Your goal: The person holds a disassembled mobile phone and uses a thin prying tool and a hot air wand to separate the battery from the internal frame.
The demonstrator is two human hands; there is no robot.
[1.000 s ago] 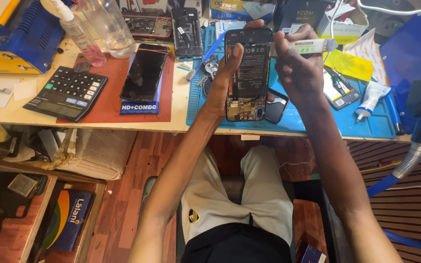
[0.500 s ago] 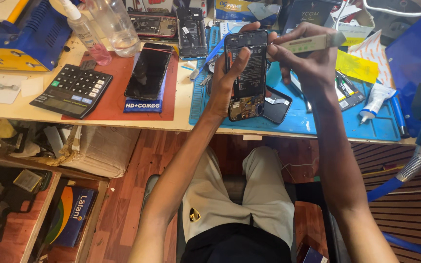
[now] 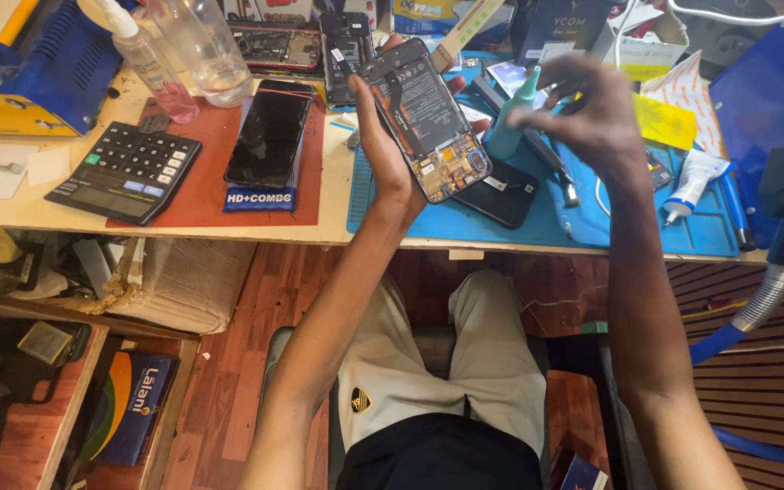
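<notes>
Workbench (image 3: 183, 231): calculator (image 3: 124, 171), blue mat (image 3: 628, 227) (cluttered).

Blue mat (image 3: 646, 227), red pad (image 3: 201, 172), black calculator (image 3: 124, 172)

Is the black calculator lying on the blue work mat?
No, the black calculator lies on the red mat at the left, apart from the blue work mat.

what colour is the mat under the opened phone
Blue: the work mat under the opened phone, held in the left hand, shows best in the head view.
</notes>
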